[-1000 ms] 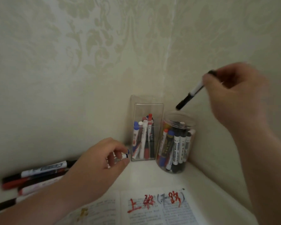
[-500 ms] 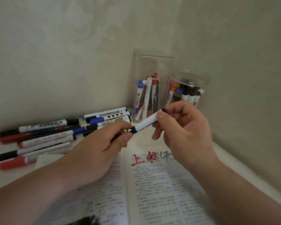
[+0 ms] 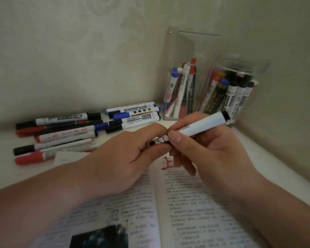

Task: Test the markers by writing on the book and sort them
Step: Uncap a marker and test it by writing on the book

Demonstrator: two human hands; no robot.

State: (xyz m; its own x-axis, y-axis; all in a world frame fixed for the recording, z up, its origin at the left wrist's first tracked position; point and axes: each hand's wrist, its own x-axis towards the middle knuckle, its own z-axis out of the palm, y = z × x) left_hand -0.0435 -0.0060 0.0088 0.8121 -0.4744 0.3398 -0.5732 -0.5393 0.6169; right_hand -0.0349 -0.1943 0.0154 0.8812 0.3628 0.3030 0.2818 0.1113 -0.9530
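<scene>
Right hand (image 3: 211, 151) grips white marker (image 3: 202, 125) by its barrel; left hand (image 3: 131, 154) pinches its black cap end (image 3: 152, 143), above open book (image 3: 186, 208). Loose markers (image 3: 61, 133) lie on counter (image 3: 268, 165) at left; rectangular clear box (image 3: 190, 51) and round jar (image 3: 240, 68) hold markers behind.

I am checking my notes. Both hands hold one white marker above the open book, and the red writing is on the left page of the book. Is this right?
Not quite. The head view shows the red writing on the right page of the open book, not the left. The rest holds: the left hand and the right hand hold one white marker above it.
</scene>
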